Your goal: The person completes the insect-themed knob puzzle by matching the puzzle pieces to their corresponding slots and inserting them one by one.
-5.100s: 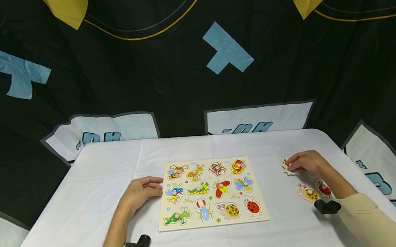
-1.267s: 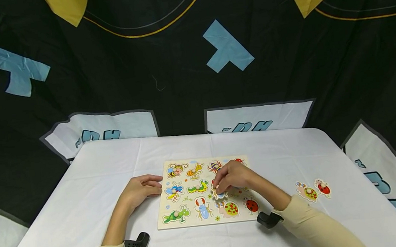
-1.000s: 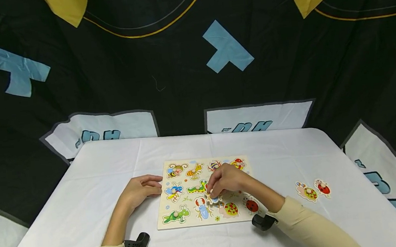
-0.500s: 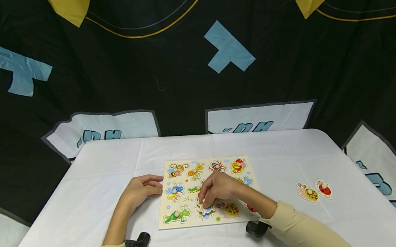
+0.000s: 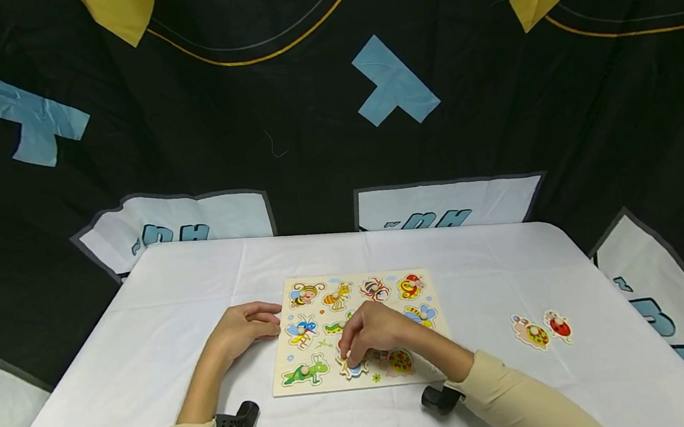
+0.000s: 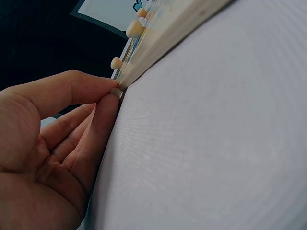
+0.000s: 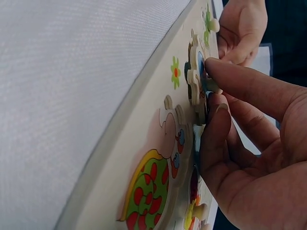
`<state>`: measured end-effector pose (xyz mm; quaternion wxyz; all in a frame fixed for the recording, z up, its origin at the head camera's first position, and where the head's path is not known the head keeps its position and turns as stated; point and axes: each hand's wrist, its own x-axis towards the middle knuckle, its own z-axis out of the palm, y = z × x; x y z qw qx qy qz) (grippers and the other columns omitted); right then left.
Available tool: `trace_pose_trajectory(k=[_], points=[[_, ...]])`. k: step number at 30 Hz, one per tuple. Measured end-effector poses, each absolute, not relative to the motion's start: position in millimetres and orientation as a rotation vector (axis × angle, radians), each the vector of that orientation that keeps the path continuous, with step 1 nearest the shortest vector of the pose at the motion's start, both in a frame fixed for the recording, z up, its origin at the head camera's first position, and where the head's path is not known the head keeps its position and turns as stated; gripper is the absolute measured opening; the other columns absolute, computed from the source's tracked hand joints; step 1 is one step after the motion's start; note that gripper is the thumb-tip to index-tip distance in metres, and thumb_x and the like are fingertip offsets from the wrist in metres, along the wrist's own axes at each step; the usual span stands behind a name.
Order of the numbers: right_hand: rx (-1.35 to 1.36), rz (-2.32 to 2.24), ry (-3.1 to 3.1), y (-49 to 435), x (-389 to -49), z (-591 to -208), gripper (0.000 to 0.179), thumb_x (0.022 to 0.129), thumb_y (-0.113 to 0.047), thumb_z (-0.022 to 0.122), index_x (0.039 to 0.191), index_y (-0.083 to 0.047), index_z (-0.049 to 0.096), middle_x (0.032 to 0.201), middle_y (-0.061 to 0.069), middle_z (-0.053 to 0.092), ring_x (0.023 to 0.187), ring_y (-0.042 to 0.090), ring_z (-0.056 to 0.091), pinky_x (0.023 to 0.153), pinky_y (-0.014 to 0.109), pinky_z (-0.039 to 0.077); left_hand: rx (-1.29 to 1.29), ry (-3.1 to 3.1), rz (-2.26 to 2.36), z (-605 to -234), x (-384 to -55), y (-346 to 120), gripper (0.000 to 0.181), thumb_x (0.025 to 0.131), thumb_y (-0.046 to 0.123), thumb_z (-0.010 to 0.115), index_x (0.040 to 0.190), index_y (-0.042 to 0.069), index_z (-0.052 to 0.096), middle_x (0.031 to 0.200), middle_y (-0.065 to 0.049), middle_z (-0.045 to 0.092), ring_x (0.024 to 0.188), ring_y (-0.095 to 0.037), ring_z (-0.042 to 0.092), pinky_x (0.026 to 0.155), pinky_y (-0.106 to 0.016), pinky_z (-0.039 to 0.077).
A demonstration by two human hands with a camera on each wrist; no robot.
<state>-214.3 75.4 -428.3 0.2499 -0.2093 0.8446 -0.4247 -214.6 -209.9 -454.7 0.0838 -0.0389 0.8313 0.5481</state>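
A wooden peg puzzle board (image 5: 335, 387) with printed insects lies on the table. My right hand (image 5: 374, 328) pinches the knob of a beetle puzzle piece (image 5: 354, 371) between thumb and fingers. In the right wrist view, the piece (image 7: 193, 79) sits over the beetle recess in the front row, its edge standing proud of the board. Fingers hide part of it. Along the board's left side rests my left hand (image 5: 235, 332); its fingertips and thumb touch the edge. The snail recess (image 5: 398, 362) shows its printed picture, while my right forearm covers the ladybug recess.
Two loose pieces, a snail (image 5: 531, 333) and a ladybug (image 5: 557, 326), lie on the white tablecloth (image 5: 479, 268) to the right of the board. Several knobbed insect pieces, such as the green grasshopper (image 5: 306, 372), sit in their recesses. A black curtain (image 5: 308, 126) hangs behind the table.
My right hand picked up the beetle piece at the right, carried it left over the board, then lowered it towards the front-row beetle recess. My left hand has stayed at the board's edge.
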Motion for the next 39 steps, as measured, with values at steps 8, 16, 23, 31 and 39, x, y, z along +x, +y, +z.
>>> trace_pose_trajectory(k=[8,16,23,31,39], points=[[-0.552,-1.187,2.251,75.6,-212.2,-427.2,0.011,0.068,0.002,0.084,0.077,-0.004,0.079,0.066,-0.001,0.071,0.057,0.007,0.057,0.052,0.022,0.042,-0.100,2.474,1.650,-456.1,-215.6,-210.7,0.048,0.080,0.008,0.080,0.126,0.001,0.068,0.099,-0.009,0.076,0.084,-0.010,0.069,0.073,-0.024,0.056],[-0.558,-1.144,2.275,75.7,-212.7,-426.8,0.012,0.068,0.001,0.085,0.075,-0.006,0.078,0.067,-0.001,0.071,0.058,0.006,0.057,0.054,0.021,0.042,-0.100,2.479,1.645,-456.3,-215.7,-210.6,0.047,0.081,0.008,0.080,0.126,0.002,0.068,0.099,-0.008,0.076,0.084,-0.010,0.069,0.073,-0.025,0.056],[-0.579,-1.116,2.271,75.4,-213.4,-427.1,0.012,0.068,0.001,0.085,0.077,-0.005,0.079,0.068,0.000,0.072,0.060,0.006,0.057,0.057,0.021,0.043,-0.119,2.488,1.635,-455.2,-215.2,-210.4,0.046,0.081,0.008,0.081,0.125,0.003,0.069,0.096,-0.006,0.076,0.083,-0.011,0.068,0.073,-0.025,0.055],[-0.585,-1.077,2.283,75.7,-214.9,-429.0,0.013,0.069,0.000,0.085,0.076,-0.008,0.079,0.064,-0.003,0.069,0.059,0.006,0.055,0.053,0.021,0.040,-0.119,2.476,1.644,-456.5,-216.2,-210.1,0.047,0.080,0.007,0.080,0.126,0.001,0.068,0.096,-0.006,0.076,0.083,-0.011,0.068,0.073,-0.025,0.056],[-0.593,-1.085,2.273,76.0,-216.0,-431.0,0.013,0.070,0.000,0.085,0.077,-0.009,0.079,0.063,-0.005,0.069,0.057,0.005,0.055,0.051,0.021,0.039,-0.109,2.482,1.641,-456.5,-215.9,-210.2,0.048,0.080,0.008,0.081,0.126,0.002,0.068,0.097,-0.006,0.076,0.084,-0.010,0.068,0.073,-0.025,0.055]])
